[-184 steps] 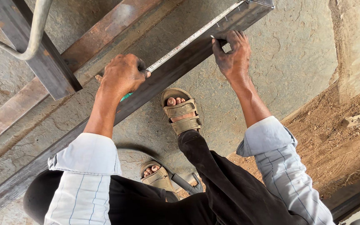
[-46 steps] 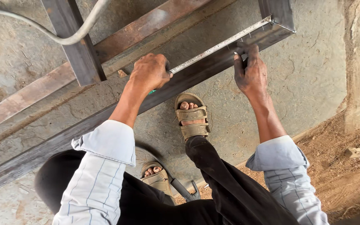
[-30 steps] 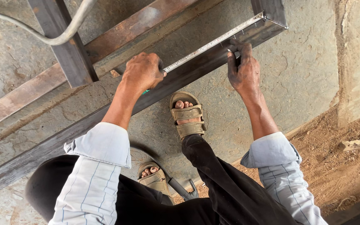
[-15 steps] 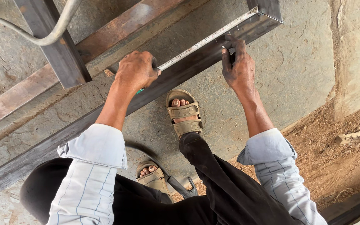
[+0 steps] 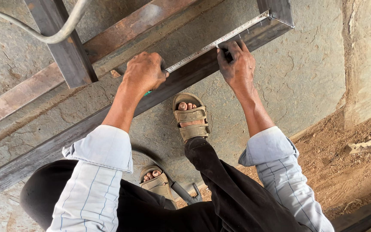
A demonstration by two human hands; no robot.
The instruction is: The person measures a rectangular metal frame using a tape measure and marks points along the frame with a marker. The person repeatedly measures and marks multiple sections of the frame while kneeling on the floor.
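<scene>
Against the frame half a second back, both hands sit a little closer together along the steel bar. The right hand has slid toward the left, away from the bar's far end, and the whole scene has shifted slightly rightward in view. The feet have kept their places.

The left hand is closed in a fist over the tape case, of which only a green sliver shows under the palm; it rests on the bar's top edge. From it the tape blade runs out flat along that edge to the bar's far end, where its hook catches the corner. The right hand is half curled, fingertips pressed down on the blade and bar, pinching a small dark object that is too hidden to tell.

The bar crosses the concrete floor diagonally from lower left to upper right. Behind it a rusty rail runs parallel, just apart, and an upright post crosses over the rail. A pale hose loops over the post. One sandal stands just beside the bar's near edge, the other sandal farther back near a small tool on the floor. Bare concrete lies open beyond the bar's far end; loose dirt borders the slab's right edge.
</scene>
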